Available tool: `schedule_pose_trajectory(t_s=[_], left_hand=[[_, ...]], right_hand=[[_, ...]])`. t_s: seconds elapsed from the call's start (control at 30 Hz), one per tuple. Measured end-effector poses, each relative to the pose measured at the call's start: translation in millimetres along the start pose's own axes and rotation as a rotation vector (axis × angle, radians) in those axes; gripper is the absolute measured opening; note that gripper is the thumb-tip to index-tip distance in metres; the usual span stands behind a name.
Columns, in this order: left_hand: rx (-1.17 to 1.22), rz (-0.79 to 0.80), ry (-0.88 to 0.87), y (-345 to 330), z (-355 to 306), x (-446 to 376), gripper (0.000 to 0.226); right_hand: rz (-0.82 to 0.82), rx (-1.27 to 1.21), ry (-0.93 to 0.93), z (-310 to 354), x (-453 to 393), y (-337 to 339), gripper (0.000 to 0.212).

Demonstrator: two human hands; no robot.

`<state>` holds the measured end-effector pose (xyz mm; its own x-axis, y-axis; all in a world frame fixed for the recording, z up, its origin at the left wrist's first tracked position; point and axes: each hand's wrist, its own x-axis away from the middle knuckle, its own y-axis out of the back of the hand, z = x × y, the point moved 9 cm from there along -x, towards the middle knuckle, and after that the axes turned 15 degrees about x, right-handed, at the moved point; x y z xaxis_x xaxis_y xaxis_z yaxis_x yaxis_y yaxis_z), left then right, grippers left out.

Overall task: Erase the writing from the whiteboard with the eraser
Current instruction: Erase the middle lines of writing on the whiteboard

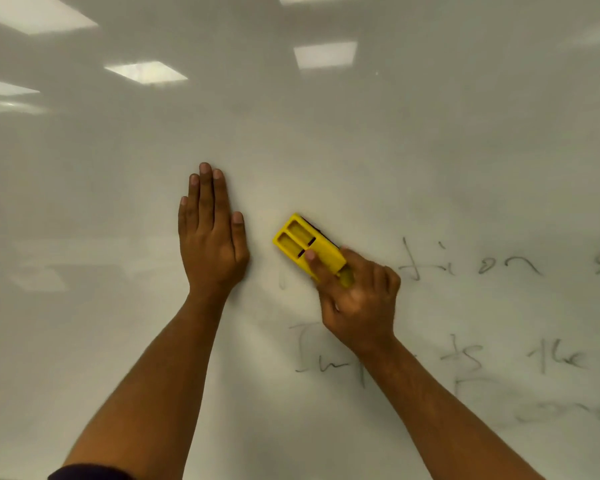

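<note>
- Step in hand: wiping. I judge the erasing under way but far from done; several lines of writing (471, 268) are on the board to the right of and below my right hand.
- My right hand (359, 299) grips the eraser (307, 244), fingers curled round its lower end, one fingertip lying across its back.
- The eraser lies against the whiteboard (326, 143), tilted, its free end pointing up and left; it sits just left of the top line of writing.
- My left hand (210, 237) rests flat on the board, fingers straight and together, holding nothing, near the eraser but apart from it.
- Next move, in my judgement: sweep the eraser rightward across the top line under firm, even pressure, then work down through the lower lines.
- Eraser condition: yellow plastic body with two recessed pockets on its back; a dark pad edge shows along the board side.
- Writing condition: thin, grey, partly blurred; a faint mark sits below the eraser.
</note>
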<state>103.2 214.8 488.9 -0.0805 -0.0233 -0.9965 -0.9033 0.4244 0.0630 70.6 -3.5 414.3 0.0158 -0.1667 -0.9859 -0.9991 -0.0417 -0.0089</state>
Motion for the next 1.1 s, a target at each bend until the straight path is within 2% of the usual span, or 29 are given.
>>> schedule_pose_trajectory(t_s=[0.03,0.1,0.13,0.17,0.27,0.3,0.33,0.4,0.43,0.47,0.57,0.6,0.7,0.73,0.83,0.87,0.9,0.97,1.0,1.03,1.1], left_hand=[[-0.002,0.001,-0.004,0,0,0,0.060],[-0.002,0.005,-0.006,1,1,0,0.060],[-0.006,0.010,-0.009,2,2,1,0.060],[-0.011,0.016,-0.014,2,2,2,0.060],[-0.018,0.042,-0.031,1,4,7,0.059],[-0.018,0.045,-0.031,1,4,8,0.059],[-0.018,0.047,-0.028,1,4,9,0.059],[-0.017,0.051,-0.021,1,3,9,0.059],[-0.017,0.053,-0.019,1,3,9,0.059],[-0.018,0.056,-0.018,1,3,9,0.059],[-0.018,0.064,-0.009,2,2,9,0.059],[-0.021,0.063,-0.005,2,1,10,0.059],[-0.013,0.045,0.010,4,-4,9,0.058],[0.004,0.040,0.015,5,-6,10,0.057],[0.070,0.033,-0.002,5,-15,13,0.056],[0.089,0.038,-0.018,4,-19,14,0.060],[0.108,0.046,-0.037,3,-24,14,0.066],[0.136,0.077,-0.088,0,-38,14,0.075],[0.137,0.085,-0.119,-2,-45,14,0.075],[0.131,0.089,-0.149,-3,-52,14,0.073],[0.121,0.091,-0.189,-8,-63,15,0.064]], right_hand=[[-0.015,-0.018,0.041,7,3,1,0.059],[-0.026,-0.023,0.292,31,13,5,0.060],[-0.033,-0.013,0.346,32,14,7,0.060],[-0.036,-0.001,0.301,23,10,8,0.059],[-0.023,-0.025,-0.083,-19,-4,5,0.054],[-0.025,-0.059,-0.097,-19,-5,4,0.053],[-0.026,-0.080,0.000,-7,-3,4,0.052],[-0.017,-0.109,0.370,26,10,7,0.053],[-0.031,-0.085,0.492,31,16,7,0.055],[-0.038,-0.040,0.518,30,18,5,0.057],[-0.042,0.019,0.276,11,11,4,0.062],[-0.056,0.006,0.300,18,15,4,0.060],[-0.082,0.005,0.629,43,39,8,0.054],[-0.081,0.029,0.602,36,39,6,0.055],[-0.024,0.095,0.192,-5,24,0,0.064],[-0.032,0.100,0.144,-8,24,0,0.066],[-0.050,0.098,0.207,0,28,3,0.066],[-0.056,0.102,0.448,11,41,10,0.063],[-0.051,0.105,0.438,1,41,11,0.060],[-0.030,0.114,0.309,-17,37,12,0.057],[0.025,0.114,-0.071,-61,30,14,0.053]])
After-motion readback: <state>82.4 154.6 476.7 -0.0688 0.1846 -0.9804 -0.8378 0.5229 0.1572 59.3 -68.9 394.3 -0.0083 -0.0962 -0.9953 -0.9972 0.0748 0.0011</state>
